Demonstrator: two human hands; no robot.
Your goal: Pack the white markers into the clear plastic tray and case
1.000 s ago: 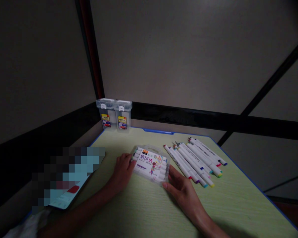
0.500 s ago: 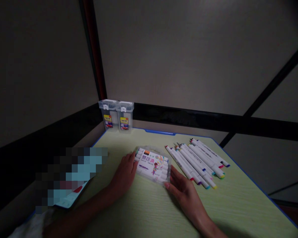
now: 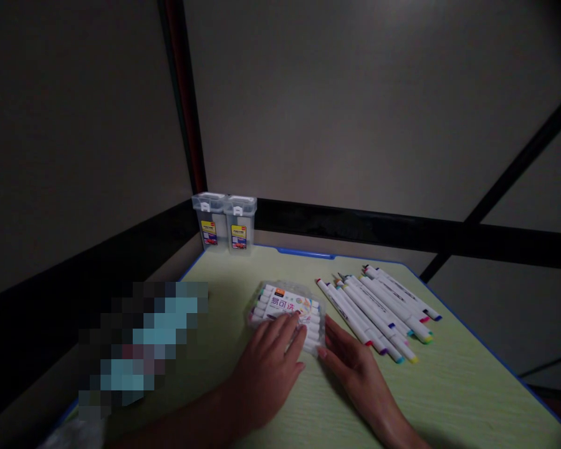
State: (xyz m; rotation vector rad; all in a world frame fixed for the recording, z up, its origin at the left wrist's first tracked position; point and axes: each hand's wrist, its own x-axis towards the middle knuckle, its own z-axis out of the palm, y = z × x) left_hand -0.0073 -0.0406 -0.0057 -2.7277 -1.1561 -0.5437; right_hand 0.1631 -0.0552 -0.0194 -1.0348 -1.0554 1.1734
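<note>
A clear plastic case of markers (image 3: 287,305) with a colourful label lies flat on the pale green table (image 3: 449,399). My left hand (image 3: 266,368) lies over the case's near part, fingers stretched flat on its lid. My right hand (image 3: 358,368) rests at the case's right near corner, fingers extended and touching its edge. To the right of the case lies a row of several loose white markers (image 3: 378,312) with coloured caps.
Two clear lidded boxes (image 3: 224,221) with yellow labels stand at the table's far left corner against the wall. A blurred bluish item (image 3: 144,337) lies at the left edge. Walls close in behind and to the left.
My left hand has moved from the case's left side onto its top. My right hand stays at the right near corner. The view has shifted slightly.
</note>
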